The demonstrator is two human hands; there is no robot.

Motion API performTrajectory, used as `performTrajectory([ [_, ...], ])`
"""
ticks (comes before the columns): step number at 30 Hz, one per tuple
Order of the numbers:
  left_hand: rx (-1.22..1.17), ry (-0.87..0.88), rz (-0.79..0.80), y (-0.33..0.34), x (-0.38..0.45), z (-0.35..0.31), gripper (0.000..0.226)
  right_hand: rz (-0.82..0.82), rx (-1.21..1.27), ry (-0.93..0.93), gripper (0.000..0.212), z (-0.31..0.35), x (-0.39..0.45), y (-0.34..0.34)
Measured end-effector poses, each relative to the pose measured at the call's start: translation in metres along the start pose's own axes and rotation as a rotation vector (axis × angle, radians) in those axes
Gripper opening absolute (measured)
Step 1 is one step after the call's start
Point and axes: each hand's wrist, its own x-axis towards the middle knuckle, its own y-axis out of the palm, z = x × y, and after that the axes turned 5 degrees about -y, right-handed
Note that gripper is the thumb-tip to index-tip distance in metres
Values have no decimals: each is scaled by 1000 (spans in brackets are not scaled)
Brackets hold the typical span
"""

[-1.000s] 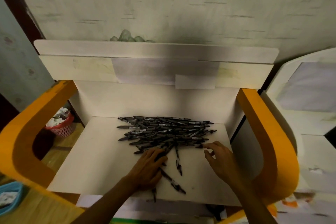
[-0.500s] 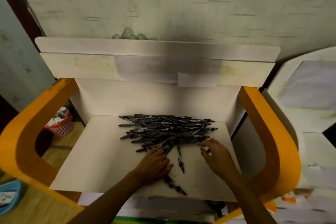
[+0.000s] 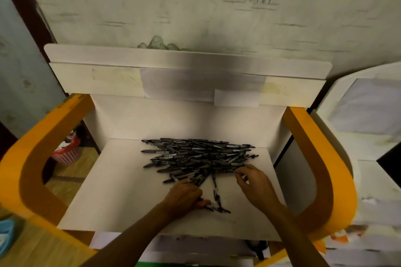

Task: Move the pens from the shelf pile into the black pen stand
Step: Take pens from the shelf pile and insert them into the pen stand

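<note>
A pile of several dark pens (image 3: 197, 156) lies on the white shelf (image 3: 112, 191), toward its back. My left hand (image 3: 184, 197) rests at the pile's front edge, fingers curled over a few loose pens (image 3: 217, 207) that poke out under it. My right hand (image 3: 252, 184) hovers at the pile's right front corner, thumb and forefinger pinched near a pen tip; whether it grips one I cannot tell. The black pen stand is mostly hidden; a dark object (image 3: 257, 247) shows below the shelf's front edge.
Orange curved side panels (image 3: 32, 169) flank the shelf on both sides. A red basket (image 3: 67, 151) stands on the floor at left. A white cabinet (image 3: 368, 136) is at right. A blue object (image 3: 5, 236) sits at the far left edge.
My left hand has slid forward to the pile's front and closed over loose pens. My right hand has moved slightly up to the pile's right corner and pinched its fingers.
</note>
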Motion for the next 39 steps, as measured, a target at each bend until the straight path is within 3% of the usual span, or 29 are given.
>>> performTrajectory([
  [7, -378, -431, -7, -33, 21, 1, 59, -88, 30, 16, 15, 14, 11, -5],
  [8, -453, -486, -22, -40, 22, 3, 49, -97, 31, 7, 15, 17, 13, -4],
  [10, -646, -627, -167, -52, 22, 7, 24, -111, 32, -3, 14, 23, 17, -2],
  [13, -1003, -977, -441, -70, 19, 20, 30, -128, 56, 1, 15, 30, 21, 3],
  [15, -1153, -1091, -532, -81, 14, 32, 28, -134, 70, -6, 16, 34, 22, 9],
  [22, -1156, -1061, -509, -71, -13, 47, 42, -161, 46, -16, 14, 45, 15, 26],
  [28, -1105, -993, -566, -91, 3, 56, 40, -130, 26, -5, 14, 49, 11, 25],
  [34, -977, -1006, -472, -77, -6, 69, 18, -146, 32, 15, 15, 56, 14, 22],
  [39, -1044, -1048, -592, -83, 6, 72, 17, -136, 21, 13, 15, 57, 15, 25],
])
